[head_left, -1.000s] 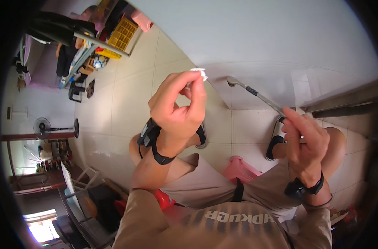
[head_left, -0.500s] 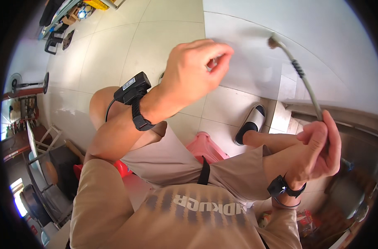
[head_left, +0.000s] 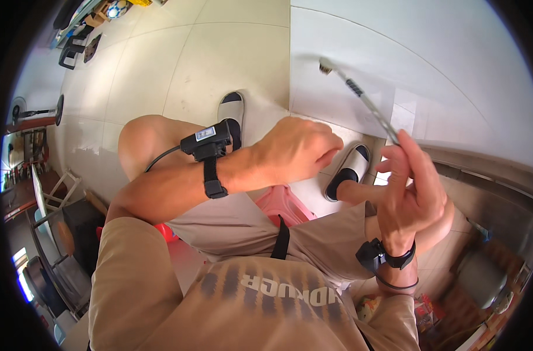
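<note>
My right hand [head_left: 415,187] pinches the end of a thin brush [head_left: 369,105] between thumb and fingers. Its grey handle slants up and to the left, with a dark band wrapped round it near the tip. At that tip sits a small head of brown bristles [head_left: 325,67], in front of the white wall. My left hand [head_left: 298,149] is closed, its fingers curled inward, apart from the brush and to the lower left of its head. Whatever it may hold is hidden inside the fingers. Each wrist wears a black strap with a small device.
A pink plastic stool [head_left: 284,205] stands between my legs. My feet wear slippers [head_left: 351,169] on the tiled floor [head_left: 143,64]. A low ledge [head_left: 477,175] runs along the wall at right. Chairs [head_left: 82,228] and a table crowd the left, with a ball [head_left: 117,9] beyond.
My right hand has swung the brush left and slightly down, the bristle head moving left along the wall. My left hand has dropped lower and turned its back upward. My left foot now shows.
</note>
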The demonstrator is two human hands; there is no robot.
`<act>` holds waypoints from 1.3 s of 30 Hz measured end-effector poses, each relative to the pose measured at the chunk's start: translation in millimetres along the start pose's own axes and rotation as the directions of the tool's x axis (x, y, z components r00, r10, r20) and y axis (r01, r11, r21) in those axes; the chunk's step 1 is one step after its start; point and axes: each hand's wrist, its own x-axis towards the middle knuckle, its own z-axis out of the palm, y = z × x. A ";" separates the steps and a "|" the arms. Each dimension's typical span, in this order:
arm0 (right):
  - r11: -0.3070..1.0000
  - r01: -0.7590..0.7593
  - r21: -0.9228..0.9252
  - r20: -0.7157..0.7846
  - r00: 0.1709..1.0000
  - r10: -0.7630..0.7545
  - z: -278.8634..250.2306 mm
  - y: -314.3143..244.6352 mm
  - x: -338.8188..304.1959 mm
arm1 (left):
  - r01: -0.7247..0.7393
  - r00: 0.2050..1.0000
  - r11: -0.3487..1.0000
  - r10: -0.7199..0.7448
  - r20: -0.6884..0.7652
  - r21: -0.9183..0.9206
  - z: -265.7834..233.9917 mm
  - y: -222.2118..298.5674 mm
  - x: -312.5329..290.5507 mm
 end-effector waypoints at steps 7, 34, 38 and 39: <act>0.997 0.007 0.072 -0.002 1.000 -0.007 11.7 9.0 2.7 | 0.015 0.989 0.999 -0.008 0.148 -0.048 12.0 5.7 -7.9; 0.913 -0.406 -0.041 0.066 0.911 0.408 1.0 -14.8 0.2 | -0.027 0.930 0.999 0.034 0.367 -0.025 35.8 1.2 -34.7; 0.933 -0.318 0.166 -0.309 0.882 0.355 -2.4 -14.8 -10.2 | -0.028 0.930 0.998 0.045 0.365 -0.051 30.5 7.3 -33.9; 0.934 -0.319 0.160 -0.310 0.882 0.355 -3.1 -16.8 -9.5 | -0.030 0.930 0.998 0.049 0.365 -0.057 32.3 7.2 -31.7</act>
